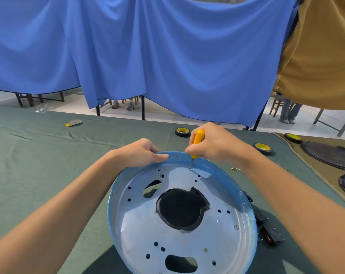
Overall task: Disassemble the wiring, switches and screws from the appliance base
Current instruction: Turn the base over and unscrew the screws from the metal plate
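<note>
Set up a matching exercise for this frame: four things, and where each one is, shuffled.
Things:
1 screwdriver
2 base
3 tape roll
4 switches

Places:
a lying right of the base
b gripped in the right hand
c rim held by the left hand
d lying beyond both hands

Pairs: 1-b, 2-c, 3-d, 4-a

Tape roll (182, 132) on green cloth (39, 155) — blue curtain (167, 56) behind, tan mat (327, 175) right.
</note>
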